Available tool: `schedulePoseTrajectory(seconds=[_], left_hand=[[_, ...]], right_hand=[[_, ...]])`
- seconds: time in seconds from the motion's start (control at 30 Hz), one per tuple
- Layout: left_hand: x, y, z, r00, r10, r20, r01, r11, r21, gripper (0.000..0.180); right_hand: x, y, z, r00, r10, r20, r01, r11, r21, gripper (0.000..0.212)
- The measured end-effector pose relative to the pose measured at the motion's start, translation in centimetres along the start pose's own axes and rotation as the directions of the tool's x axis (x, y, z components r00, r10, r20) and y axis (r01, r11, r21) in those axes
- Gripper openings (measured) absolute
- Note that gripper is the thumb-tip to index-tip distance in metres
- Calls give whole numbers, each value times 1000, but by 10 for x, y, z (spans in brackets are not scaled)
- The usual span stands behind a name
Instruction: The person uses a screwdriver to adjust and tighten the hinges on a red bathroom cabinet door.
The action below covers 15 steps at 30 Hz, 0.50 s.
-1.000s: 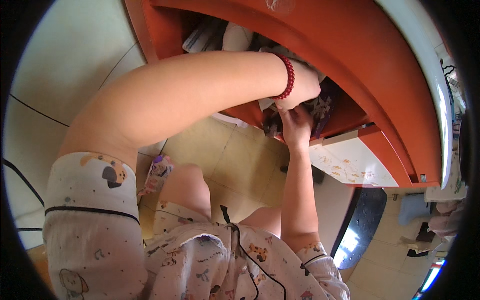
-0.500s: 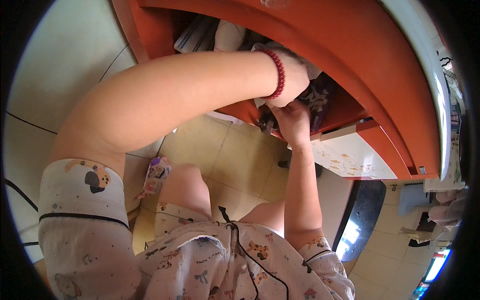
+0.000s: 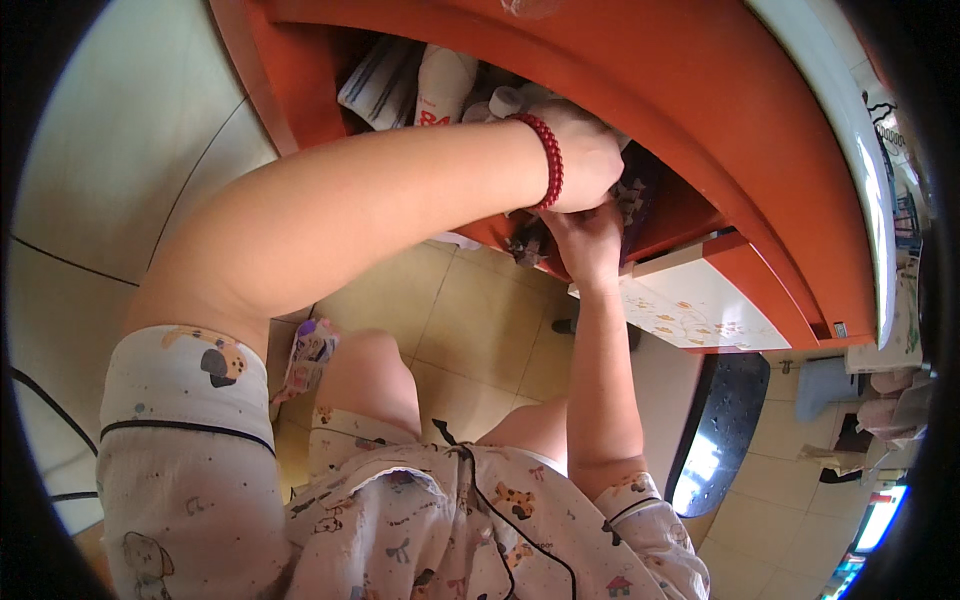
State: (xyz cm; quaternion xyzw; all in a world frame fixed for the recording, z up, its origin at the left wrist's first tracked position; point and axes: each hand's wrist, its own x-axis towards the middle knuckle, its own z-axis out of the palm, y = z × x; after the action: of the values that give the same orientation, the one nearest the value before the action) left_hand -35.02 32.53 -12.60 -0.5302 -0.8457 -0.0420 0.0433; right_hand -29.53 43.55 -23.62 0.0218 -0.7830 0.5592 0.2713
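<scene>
Both my hands work inside the open orange wooden cabinet compartment (image 3: 690, 215): my left hand (image 3: 580, 160), with one red bead bracelet (image 3: 545, 160) at its wrist, is curled shut on a dark patterned cloth bundle (image 3: 630, 195) at the front edge, and my right hand (image 3: 590, 245) grips the same bundle from below. I judge the handling midway, since the bundle remains in the compartment. Behind lie one white bottle (image 3: 445, 85) and one striped packet (image 3: 380, 80); other contents are hidden.
</scene>
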Motion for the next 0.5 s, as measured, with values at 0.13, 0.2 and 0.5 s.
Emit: schedulePoseTrajectory(seconds=[0.13,0.2,0.5], left_hand=[[-1,-7,9,991,-11,-130,17,999,46,23],[-5,-13,4,963,222,-153,-229,973,-29,21],[1,13,3,998,-56,-34,58,996,64,32]], right_hand=[[1,3,-5,1000,10,18,-7,988,-154,20],[2,2,-7,1000,17,-7,-18,992,-129,21],[-3,5,-7,1000,4,16,-2,986,-168,13]])
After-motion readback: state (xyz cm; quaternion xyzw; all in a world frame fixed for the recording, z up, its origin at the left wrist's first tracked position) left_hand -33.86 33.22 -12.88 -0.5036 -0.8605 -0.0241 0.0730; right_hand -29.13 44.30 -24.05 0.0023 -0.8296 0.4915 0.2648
